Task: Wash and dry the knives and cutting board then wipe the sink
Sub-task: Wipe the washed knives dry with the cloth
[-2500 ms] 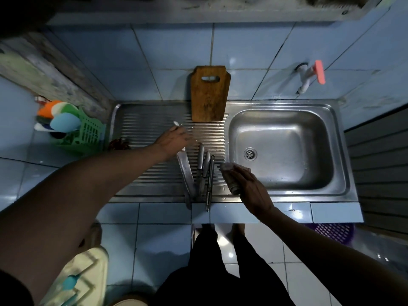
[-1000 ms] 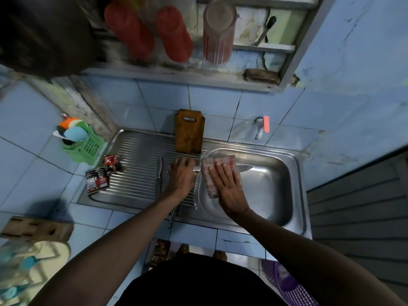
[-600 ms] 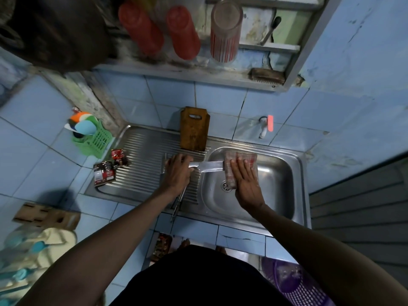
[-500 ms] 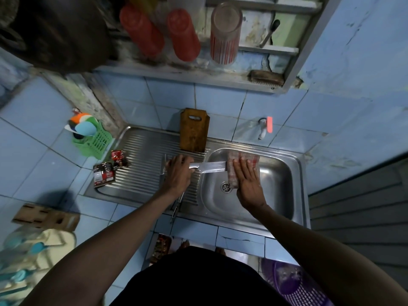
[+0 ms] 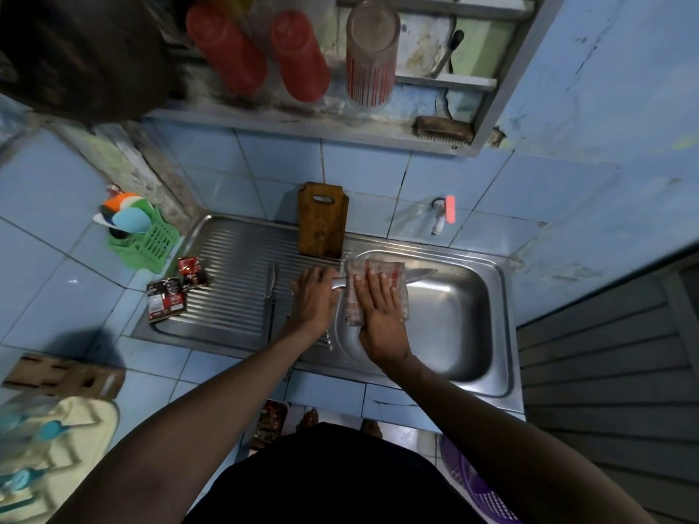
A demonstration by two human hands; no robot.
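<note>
The person is drying a knife (image 5: 418,274) over the sink (image 5: 488,327), and the step is going best if the blade is kept flat and steady. The left hand (image 5: 314,296) is curling its fingers round the metal handle, holding it level across the inner rim of the basin, with the blade reaching out over the bowl. The right hand (image 5: 380,315) is lying flat, fingers straight, pressing a checked cloth (image 5: 393,272) down on the blade; only the tip is showing beyond the cloth. Whether the cloth is folded under the blade as well cannot be told from here.

To do this well, the person should be stroking from handle toward tip, with the palm staying over the spine side and the cloth thick between skin and edge, so no finger is sliding along the sharp side. The left grip needs to be firm, since a wet metal handle is likely slippery. Both faces probably need a pass, so turning the blade over is a sensible follow-up.

Another knife (image 5: 270,278) is lying on the ribbed drainer (image 5: 227,293), well apart from the hands. The board (image 5: 322,221) is standing upright against the tiles, its foot on the drainer
</note>
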